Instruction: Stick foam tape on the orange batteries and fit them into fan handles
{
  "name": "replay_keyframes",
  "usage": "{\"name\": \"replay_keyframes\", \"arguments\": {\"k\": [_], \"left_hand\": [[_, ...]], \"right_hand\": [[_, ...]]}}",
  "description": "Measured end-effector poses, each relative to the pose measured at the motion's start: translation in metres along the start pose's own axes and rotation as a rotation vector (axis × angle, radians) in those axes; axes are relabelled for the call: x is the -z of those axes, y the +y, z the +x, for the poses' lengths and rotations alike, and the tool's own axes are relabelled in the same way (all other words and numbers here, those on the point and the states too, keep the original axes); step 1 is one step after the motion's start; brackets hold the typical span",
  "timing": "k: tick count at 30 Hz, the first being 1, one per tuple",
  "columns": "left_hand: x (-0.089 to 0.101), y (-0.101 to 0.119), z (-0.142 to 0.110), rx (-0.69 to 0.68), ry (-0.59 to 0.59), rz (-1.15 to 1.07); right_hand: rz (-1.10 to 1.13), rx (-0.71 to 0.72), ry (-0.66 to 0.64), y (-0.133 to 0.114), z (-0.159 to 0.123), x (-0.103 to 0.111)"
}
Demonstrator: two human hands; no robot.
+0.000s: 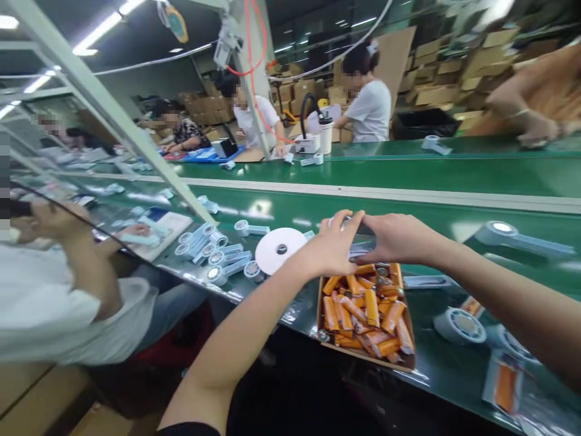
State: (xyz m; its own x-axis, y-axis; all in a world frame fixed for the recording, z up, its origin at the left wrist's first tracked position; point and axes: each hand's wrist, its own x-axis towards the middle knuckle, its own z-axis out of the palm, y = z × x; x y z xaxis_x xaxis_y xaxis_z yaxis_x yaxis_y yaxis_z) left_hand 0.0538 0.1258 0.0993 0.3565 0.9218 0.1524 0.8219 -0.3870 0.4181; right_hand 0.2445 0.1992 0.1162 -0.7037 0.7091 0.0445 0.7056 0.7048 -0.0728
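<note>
Above the box's far edge, my left hand (333,245) and my right hand (394,237) meet with thumbs and fingers closed around a light-blue handheld fan part (362,247). My fingers cover most of it, so its exact shape is hidden. Just below the hands, a cardboard box (412,357) holds many orange cylindrical batteries (372,309). Under my right forearm lie light-blue fan bodies with round heads (459,326). One open handle at the lower right shows an orange battery (505,387) inside.
Left of my hands is a white disc (279,249), with a pile of light-blue fans (200,242) beyond it. Another fan (521,236) lies at right on the green conveyor (408,175). A co-worker (68,290) sits close at left; others work across the line. A slanted metal post (136,139) crosses the left side.
</note>
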Motion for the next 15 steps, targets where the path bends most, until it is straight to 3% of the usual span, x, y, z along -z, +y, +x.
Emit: {"name": "replay_keyframes", "arguments": {"k": [5, 8, 10, 12, 15], "left_hand": [[-0.014, 0.002, -0.059, 0.233, 0.134, -0.035], [-0.006, -0.01, -0.107, 0.33, 0.242, -0.079], [0.003, -0.025, -0.155, 0.448, 0.309, -0.061], [0.011, -0.045, -0.211, 0.612, 0.359, 0.007], [0.02, -0.08, -0.281, 0.831, 0.312, 0.104]], "right_hand": [[0.015, 0.229, -0.026, -0.05, 0.005, -0.013], [0.051, 0.407, 0.123, -0.069, 0.005, -0.003], [0.115, 0.469, 0.245, -0.064, -0.002, 0.007], [0.175, 0.453, 0.334, -0.043, -0.016, 0.014], [0.201, 0.265, 0.419, 0.006, -0.051, 0.007]]}}
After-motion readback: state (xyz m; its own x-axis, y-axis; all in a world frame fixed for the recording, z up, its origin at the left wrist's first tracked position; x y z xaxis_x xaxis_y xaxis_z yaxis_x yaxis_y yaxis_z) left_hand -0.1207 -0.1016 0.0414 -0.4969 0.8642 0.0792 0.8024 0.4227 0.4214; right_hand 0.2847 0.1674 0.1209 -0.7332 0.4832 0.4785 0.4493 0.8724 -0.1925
